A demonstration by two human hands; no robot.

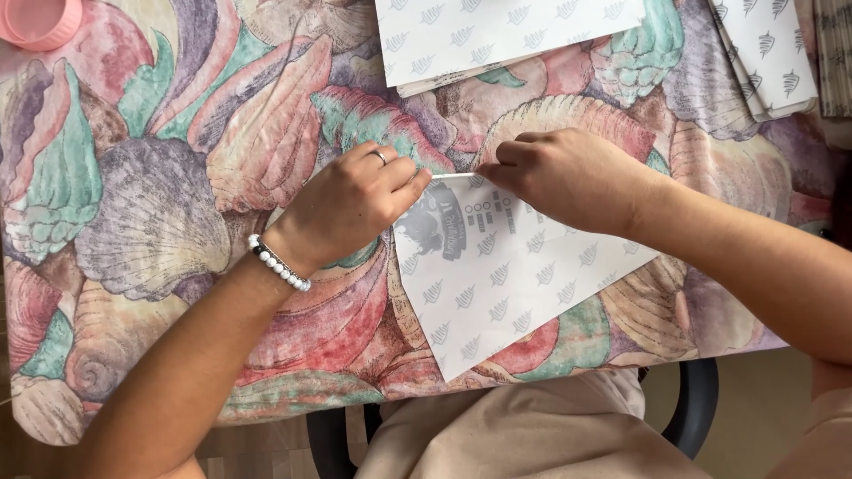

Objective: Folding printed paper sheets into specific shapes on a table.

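Seen from above, over a bench draped in a cloth printed with large seashells in pink, green and purple. Lying on it near the front edge, a white paper sheet with a small repeated grey motif and a darker grey printed emblem near its upper left corner, set at a slant so that its long axis runs from upper right down toward lower left, the lower corner pointing toward the lap. Both hands meeting at the sheet's top edge: left hand, with a ring and a beaded bracelet at the wrist, fingers curled narrow and pinching the upper left corner; right hand likewise closed tight, fingertips pressing the folded strip along the same edge. Sheet thus directly under and just below the two hands, spreading away toward the body; neither hand clearly nearer, both touching it. Farther back, well apart, stacks of similar printed sheets at the top centre, and more at the upper right. A pink round container in the upper left corner.
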